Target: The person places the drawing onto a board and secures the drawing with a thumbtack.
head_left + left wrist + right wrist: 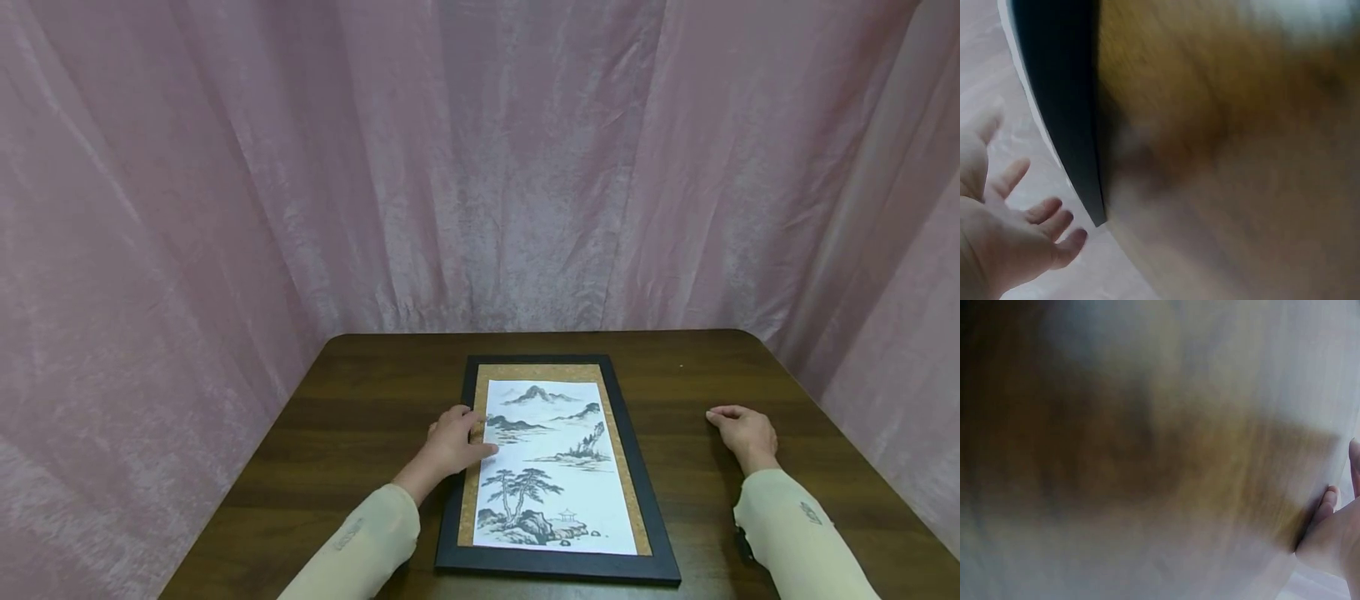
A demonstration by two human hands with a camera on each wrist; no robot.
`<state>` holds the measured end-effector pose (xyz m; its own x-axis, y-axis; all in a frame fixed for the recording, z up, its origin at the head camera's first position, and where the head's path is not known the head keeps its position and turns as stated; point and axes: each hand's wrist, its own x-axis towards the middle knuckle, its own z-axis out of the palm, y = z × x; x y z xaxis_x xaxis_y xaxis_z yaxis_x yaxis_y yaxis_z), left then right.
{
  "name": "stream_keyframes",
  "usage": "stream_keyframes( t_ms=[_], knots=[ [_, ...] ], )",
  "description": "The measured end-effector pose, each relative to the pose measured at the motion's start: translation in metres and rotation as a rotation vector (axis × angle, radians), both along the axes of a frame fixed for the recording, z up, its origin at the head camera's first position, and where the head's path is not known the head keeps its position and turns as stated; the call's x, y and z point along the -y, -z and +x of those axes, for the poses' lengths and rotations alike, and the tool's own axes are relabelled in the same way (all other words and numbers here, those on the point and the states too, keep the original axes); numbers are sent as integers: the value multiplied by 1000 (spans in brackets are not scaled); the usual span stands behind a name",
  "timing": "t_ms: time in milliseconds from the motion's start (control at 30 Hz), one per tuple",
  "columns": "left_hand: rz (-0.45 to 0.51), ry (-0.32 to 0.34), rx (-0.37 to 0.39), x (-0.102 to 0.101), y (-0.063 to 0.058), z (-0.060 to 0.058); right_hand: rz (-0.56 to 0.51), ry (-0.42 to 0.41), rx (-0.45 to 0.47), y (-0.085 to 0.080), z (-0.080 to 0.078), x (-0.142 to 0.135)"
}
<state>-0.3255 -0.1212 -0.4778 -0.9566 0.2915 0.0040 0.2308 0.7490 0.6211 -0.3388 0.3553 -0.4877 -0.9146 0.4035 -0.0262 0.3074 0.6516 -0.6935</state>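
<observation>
A black picture frame (558, 564) lies flat on the table, with a speckled tan backing (536, 372) inside it. On that backing is a white sheet with an ink landscape (570, 492) of mountains, trees and a pavilion. Over the frame's left side reaches my left hand (450, 442), thumb and fingers spread apart, the thumb tip at the sheet's left edge. In the left wrist view this hand (1013, 240) is near the frame's dark side (1063, 94), its palm holding nothing. Well right of the frame, my right hand (746, 433) rests by the tabletop, fingers loosely bent, nothing visible in it.
The dark brown wooden table (375, 375) has rounded far corners. Pink velvet curtains (525, 167) hang behind it and along both sides. Wood surface lies between the frame and my right hand.
</observation>
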Motion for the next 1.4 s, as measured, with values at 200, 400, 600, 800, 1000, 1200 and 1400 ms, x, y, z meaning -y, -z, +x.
stream_keyframes(
  t_ms=[200,400,600,800,1000,1200,1400],
  knots=[
    [-224,71,29,-4,6,-1,-1,-3,-7,2,-1,1],
    [-258,78,79,-4,12,-1,-3,-16,-3,0,-1,1],
    [-242,77,84,-3,12,0,7,-27,-33,-6,-4,9],
    [-239,82,93,-3,12,1,-41,-31,-87,-7,-13,23],
    [-234,79,105,-4,12,1,-102,-26,-140,-10,-23,39],
    [-227,80,113,-5,10,1,-155,-39,-182,-17,-31,53],
    [-228,79,122,-5,11,1,-184,-103,-186,-22,-37,64]
  ],
)
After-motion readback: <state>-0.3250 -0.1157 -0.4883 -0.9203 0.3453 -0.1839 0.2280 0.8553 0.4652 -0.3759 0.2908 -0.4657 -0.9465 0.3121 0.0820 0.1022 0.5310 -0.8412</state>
